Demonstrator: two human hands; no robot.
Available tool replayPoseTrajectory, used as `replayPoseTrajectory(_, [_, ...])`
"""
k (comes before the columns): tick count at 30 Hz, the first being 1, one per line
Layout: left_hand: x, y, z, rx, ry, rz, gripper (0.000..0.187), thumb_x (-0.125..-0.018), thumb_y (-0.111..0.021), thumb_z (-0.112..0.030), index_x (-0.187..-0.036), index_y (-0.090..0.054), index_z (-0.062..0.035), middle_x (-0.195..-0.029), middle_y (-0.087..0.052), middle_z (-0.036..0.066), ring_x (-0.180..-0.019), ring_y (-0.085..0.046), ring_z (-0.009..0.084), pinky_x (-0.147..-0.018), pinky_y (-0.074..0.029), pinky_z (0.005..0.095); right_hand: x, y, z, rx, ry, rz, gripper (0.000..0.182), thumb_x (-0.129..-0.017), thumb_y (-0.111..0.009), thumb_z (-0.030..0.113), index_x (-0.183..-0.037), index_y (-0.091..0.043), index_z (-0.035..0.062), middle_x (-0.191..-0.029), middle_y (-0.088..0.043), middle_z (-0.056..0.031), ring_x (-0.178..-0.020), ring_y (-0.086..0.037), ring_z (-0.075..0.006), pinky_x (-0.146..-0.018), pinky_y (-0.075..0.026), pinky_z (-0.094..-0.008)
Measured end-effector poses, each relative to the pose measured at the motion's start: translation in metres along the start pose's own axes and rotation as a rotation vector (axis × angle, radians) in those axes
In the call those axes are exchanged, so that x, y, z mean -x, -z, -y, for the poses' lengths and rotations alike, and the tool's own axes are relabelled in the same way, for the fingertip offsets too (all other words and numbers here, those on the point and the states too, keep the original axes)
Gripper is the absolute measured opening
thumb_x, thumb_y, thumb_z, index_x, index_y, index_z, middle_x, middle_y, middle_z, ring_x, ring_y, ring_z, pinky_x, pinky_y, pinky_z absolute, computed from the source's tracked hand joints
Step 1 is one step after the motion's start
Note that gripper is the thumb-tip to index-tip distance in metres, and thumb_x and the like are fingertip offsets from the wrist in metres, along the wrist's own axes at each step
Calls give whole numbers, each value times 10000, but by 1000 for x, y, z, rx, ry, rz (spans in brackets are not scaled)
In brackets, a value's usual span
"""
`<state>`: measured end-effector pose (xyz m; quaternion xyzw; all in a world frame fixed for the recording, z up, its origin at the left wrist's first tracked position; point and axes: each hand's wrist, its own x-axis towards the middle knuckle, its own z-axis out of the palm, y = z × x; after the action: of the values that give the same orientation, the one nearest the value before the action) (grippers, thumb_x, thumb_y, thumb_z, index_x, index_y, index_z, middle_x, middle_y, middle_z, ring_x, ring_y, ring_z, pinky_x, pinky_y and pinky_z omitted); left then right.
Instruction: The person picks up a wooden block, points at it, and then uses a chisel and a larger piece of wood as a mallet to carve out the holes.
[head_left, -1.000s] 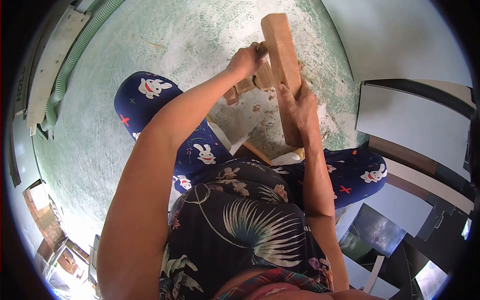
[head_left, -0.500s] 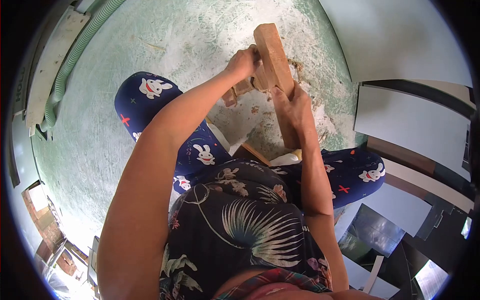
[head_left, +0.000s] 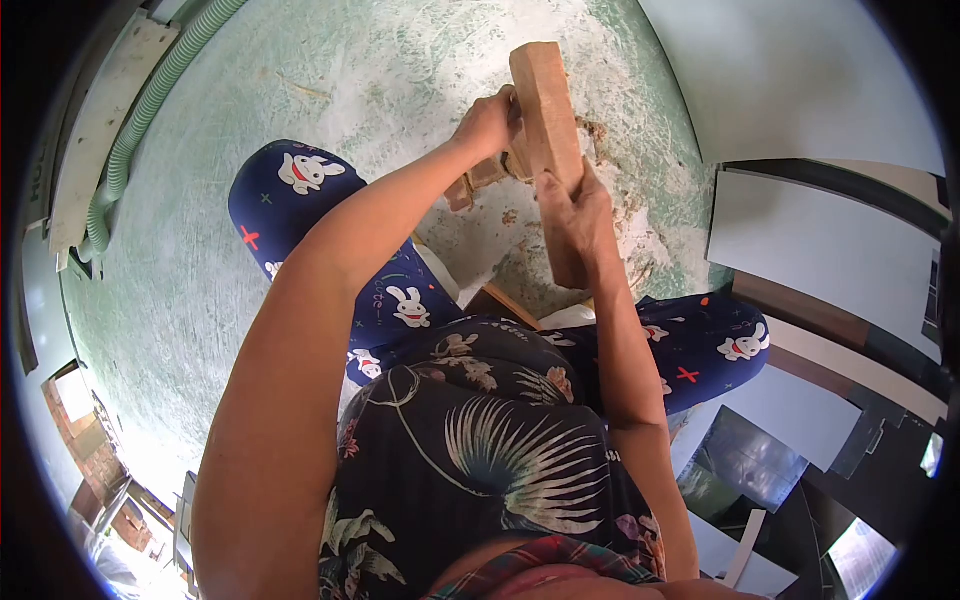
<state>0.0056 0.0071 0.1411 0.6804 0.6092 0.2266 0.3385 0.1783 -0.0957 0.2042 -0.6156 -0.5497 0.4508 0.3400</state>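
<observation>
A long brown wooden block [head_left: 548, 105] is held up at a slant over the floor, its far end pointing away from me. My right hand [head_left: 582, 220] is wrapped round its nearer half, thumb on top. At the left side of its far half, my left hand [head_left: 487, 122] is closed with curled fingers against the block; its fingertips are hidden. Beneath, several small brown wooden pieces [head_left: 487, 173] lie on the floor, partly covered by the block and my left hand.
Crumbs and pale dust lie on the worn green floor [head_left: 390, 95]. A ribbed green hose [head_left: 140, 130] runs along the left beside a pale board [head_left: 105, 130]. Flat panels [head_left: 820, 250] stand at the right. My bent knees [head_left: 300, 180] flank the work.
The wooden block has shifted slightly upward in view, and its near end has drawn in. Both hands have moved up a little with it, keeping their places.
</observation>
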Motion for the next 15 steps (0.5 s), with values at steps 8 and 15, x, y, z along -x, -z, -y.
replayPoseTrajectory(8, [-5, 0, 2, -45, 35, 21, 452, -823, -626, -199, -1207, -497, 1, -927, -657, 242, -901, -649, 368, -754, -513, 427, 7, 18, 32, 208, 122, -109, 555, -848, -651, 316, -1222, -512, -69, -879, -662, -272, -822, -684, -332, -719, -529, -386])
replayPoseTrajectory(15, [-3, -5, 8, -26, -33, 16, 491, -823, -626, -219, -1241, -475, -11, -943, -661, 229, -919, -642, 372, -769, -519, 418, 6, 8, 20, 250, -49, -21, 544, -840, -641, 293, -1237, -507, -53, -882, -660, -281, -829, -684, -340, -751, -523, -411])
